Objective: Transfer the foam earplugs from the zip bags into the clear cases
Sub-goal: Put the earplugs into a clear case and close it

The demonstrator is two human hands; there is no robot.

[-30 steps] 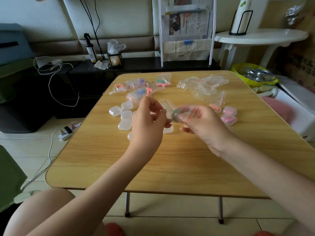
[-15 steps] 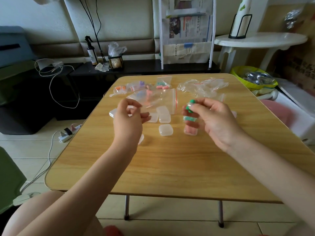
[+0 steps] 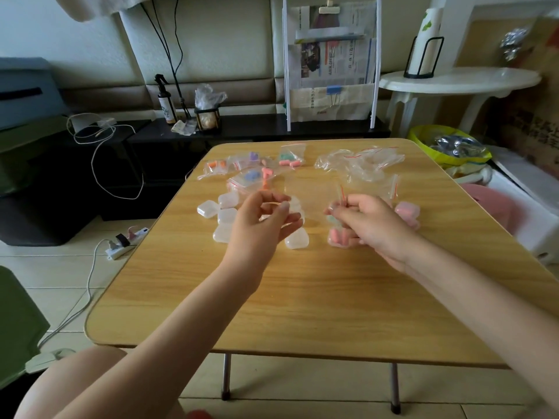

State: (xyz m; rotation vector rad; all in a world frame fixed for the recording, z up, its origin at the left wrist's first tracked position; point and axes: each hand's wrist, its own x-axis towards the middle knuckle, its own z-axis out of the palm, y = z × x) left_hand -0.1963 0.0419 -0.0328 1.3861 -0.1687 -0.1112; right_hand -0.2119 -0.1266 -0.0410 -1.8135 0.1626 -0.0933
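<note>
You stretch an emptied clear zip bag (image 3: 311,198) between both hands above the wooden table (image 3: 302,297). Your left hand (image 3: 260,228) pinches its left edge; your right hand (image 3: 372,225) grips the red-striped end. Below sits an open case of pink earplugs (image 3: 340,237), near the empty clear cases (image 3: 225,213). The newspaper print behind is unreadable.

**Colours on the Table**

The table (image 3: 317,297) is light brown with wood lines. Left of the left hand (image 3: 260,228) sit see-through white cases (image 3: 208,209). Past that hand, clear bags (image 3: 242,170) hold orange, purple, pink and green earplugs (image 3: 252,176). By the right hand (image 3: 372,222) is a clear bag with a red strip (image 3: 340,193), above pink earplugs in a case (image 3: 337,237). Right of it are pink cases (image 3: 406,209).
</note>
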